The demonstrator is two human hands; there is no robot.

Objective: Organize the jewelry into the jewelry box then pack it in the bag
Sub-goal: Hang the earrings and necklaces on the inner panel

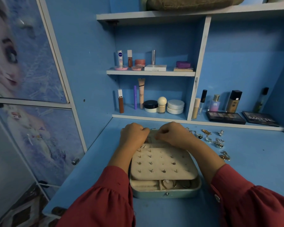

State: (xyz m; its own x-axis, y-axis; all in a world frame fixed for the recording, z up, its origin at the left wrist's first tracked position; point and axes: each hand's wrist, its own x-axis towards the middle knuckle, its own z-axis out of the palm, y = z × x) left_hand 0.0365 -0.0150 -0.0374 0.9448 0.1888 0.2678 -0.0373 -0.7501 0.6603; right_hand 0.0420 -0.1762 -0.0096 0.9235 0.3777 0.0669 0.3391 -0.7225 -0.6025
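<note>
Our left hand [133, 134] and right hand [171, 133] both have a curled grip at the far end of the open jewelry box [166, 190]; what they pinch is too small to tell. We judge we are fastening a piece in the far part of the box, so we should keep it taut and low. Studs sit in the cream earring pad [162, 163]. Loose rings and earrings [211, 140] wait on the desk [252, 161], right of the box.
</note>
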